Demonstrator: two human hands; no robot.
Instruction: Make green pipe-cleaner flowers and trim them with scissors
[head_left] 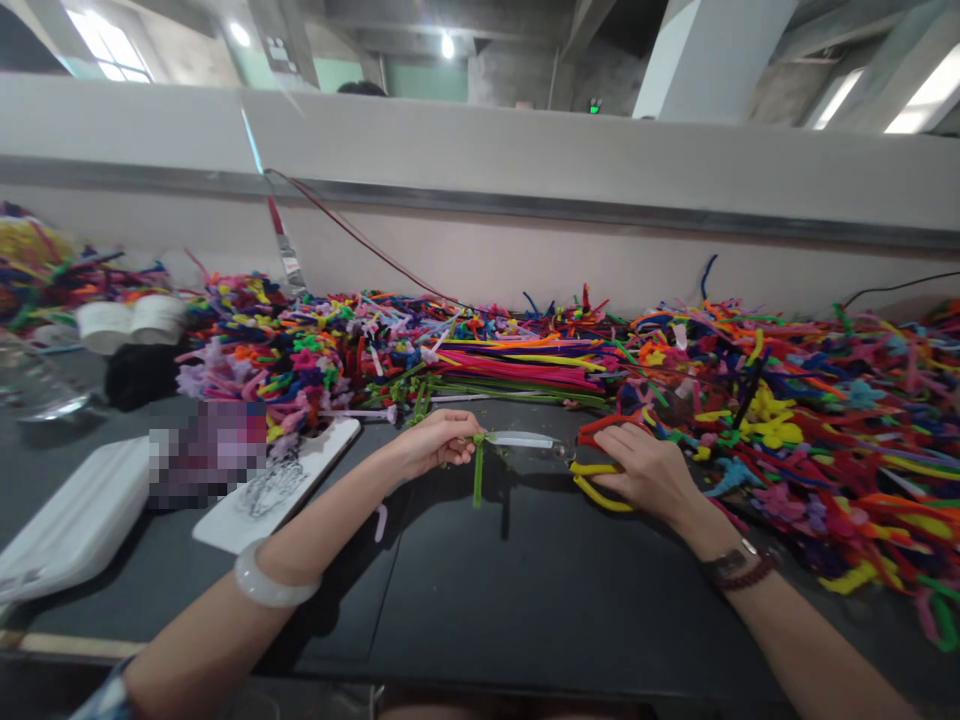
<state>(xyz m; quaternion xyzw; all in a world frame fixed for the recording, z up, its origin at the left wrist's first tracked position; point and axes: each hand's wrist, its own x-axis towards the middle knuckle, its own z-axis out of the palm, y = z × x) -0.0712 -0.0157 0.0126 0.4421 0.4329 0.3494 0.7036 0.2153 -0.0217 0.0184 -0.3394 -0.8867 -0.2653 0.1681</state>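
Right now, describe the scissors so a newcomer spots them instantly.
On the dark worktable, below the long heap of colourful pipe cleaners, find the right hand. The scissors it holds stand out from the fuzzy pipe cleaners around through their bare metal blade and yellow and red handle loops.

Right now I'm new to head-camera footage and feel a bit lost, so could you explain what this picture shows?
This picture comes from a camera worn on a person's head, looking forward and down, so the two bare arms reaching in are the wearer's own. The left hand pinches a short green pipe cleaner. The right hand holds scissors with red and yellow handles, their blades pointing toward the green piece. Both hands are over a dark tabletop. Heaps of multicoloured pipe cleaners lie beyond and to the right, many twisted into flower shapes. A white board lies near the left arm.
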